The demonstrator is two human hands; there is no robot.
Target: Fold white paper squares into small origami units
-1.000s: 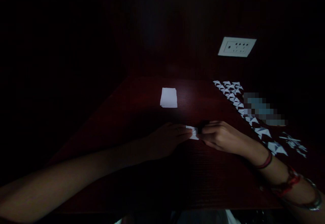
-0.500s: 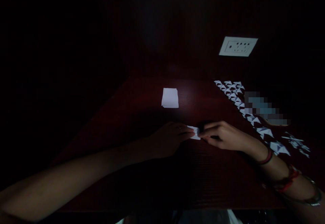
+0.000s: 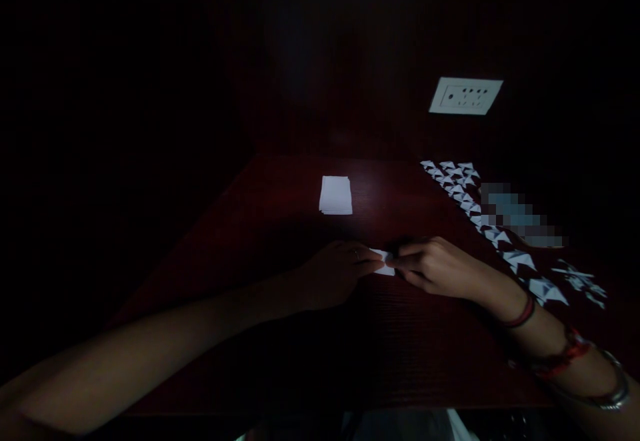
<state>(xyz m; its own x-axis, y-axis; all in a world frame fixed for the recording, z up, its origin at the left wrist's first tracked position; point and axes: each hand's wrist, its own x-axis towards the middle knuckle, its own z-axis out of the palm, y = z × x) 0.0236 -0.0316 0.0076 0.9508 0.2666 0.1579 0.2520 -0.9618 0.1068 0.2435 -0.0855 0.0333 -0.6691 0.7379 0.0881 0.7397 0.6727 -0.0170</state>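
Observation:
A small folded piece of white paper (image 3: pixel 384 269) lies on the dark red table between my two hands. The fingertips of my left hand (image 3: pixel 345 267), which wears a ring, press on its left part and hold it down. From the other side my right hand (image 3: pixel 425 264) has its fingers drawn together, with the tips on the paper's right part. Fingers cover much of the sheet, so its exact folds cannot be made out. Beyond the hands lies a stack of white paper sheets (image 3: pixel 336 195).
Several folded white paper shapes (image 3: pixel 517 261) form rows along the table's right side. Near them are a blurred-out flat object (image 3: pixel 520 215) and a little pile of paper scraps (image 3: pixel 580 281). A white wall socket (image 3: pixel 466 96) is at the back right.
My right fingertips have shifted slightly left, further over the folded paper. The left hand stays in place on it. The whole view has moved a little.

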